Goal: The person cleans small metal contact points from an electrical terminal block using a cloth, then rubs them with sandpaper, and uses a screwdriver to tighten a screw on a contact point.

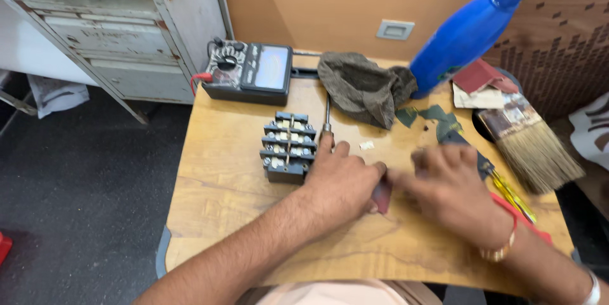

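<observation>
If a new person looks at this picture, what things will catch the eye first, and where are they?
The two hands meet at the middle of the wooden table: the left hand and the right hand pinch a small dark red piece between them. Just left of them sits a black terminal block. A big blue bottle leans at the back right, above a wide paintbrush.

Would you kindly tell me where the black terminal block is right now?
In the head view the black terminal block sits left of centre on the wooden table, just left of the left hand and in front of the analog meter.
</observation>
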